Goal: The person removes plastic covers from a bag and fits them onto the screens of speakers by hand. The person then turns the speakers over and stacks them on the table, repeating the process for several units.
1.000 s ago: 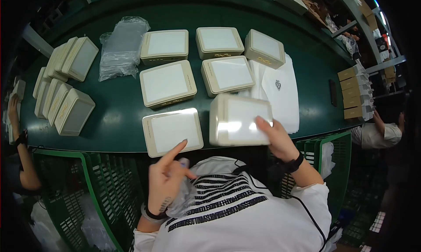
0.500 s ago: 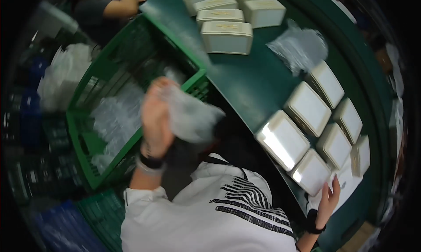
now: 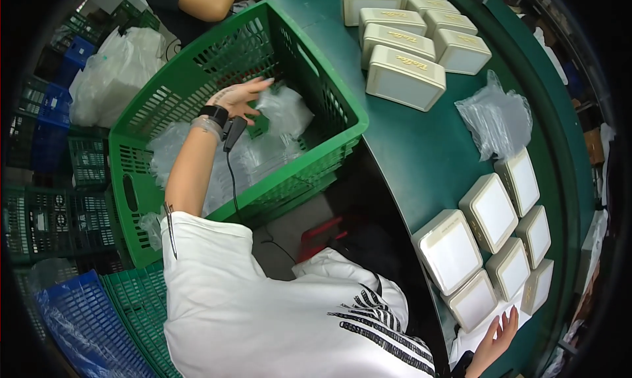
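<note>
Over the green plastic crate [image 3: 309,159], my left hand [image 3: 237,100] is open with its fingers spread. A blurred transparent plastic bag [image 3: 284,111] is just beyond its fingertips, inside the crate, above other crumpled plastic bags [image 3: 253,157]. At the lower right, my right hand [image 3: 495,344] is open, its fingers stretched out at a white sheet [image 3: 475,342] on the green table. Cream boxes with pale panels stand right beside that hand, the nearest being a cream box [image 3: 471,300]. I see nothing held in either hand.
More cream boxes [image 3: 405,78] with gold lettering stand at the table's far end. A stack of transparent bags [image 3: 497,118] lies between the two groups. Another person's arm [image 3: 207,1] rests beyond the crate. Blue and green crates [image 3: 92,319] sit at the left.
My left hand has moved away from me over the crate and let go of the plastic bag, which is now inside it. My right hand stays by the boxes, slightly lower in view.
</note>
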`<state>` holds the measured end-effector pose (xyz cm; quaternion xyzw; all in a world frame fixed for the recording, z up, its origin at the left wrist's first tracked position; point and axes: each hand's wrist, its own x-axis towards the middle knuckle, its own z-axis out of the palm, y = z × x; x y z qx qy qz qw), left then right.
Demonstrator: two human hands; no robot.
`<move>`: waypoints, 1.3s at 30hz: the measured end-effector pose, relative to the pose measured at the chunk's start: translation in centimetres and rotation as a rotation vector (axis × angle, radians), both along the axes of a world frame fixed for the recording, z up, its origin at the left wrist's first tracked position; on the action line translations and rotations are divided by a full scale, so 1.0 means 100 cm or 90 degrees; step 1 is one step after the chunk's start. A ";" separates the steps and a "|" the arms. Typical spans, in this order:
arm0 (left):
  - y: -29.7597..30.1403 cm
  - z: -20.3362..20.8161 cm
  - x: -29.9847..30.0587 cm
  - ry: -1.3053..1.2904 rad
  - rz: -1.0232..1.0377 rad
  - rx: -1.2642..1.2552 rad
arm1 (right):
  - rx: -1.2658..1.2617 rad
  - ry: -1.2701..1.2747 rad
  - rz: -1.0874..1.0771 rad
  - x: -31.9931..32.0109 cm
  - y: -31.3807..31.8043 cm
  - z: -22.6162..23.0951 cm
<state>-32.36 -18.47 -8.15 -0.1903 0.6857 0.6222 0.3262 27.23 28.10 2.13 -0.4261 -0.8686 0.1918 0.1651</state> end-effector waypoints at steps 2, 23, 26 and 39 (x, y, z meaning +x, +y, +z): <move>0.033 0.038 0.023 0.122 -0.201 -0.296 | 0.010 -0.002 0.024 -0.021 0.001 0.012; -0.129 -0.040 0.021 0.107 -0.729 -0.568 | 0.038 -0.180 0.317 -0.189 -0.061 0.033; -0.097 -0.080 0.011 0.318 -0.720 -0.433 | -0.006 -0.113 0.330 -0.206 -0.071 0.035; 0.185 0.137 0.097 0.541 -0.758 0.267 | 0.382 0.073 0.337 -0.342 0.084 -0.022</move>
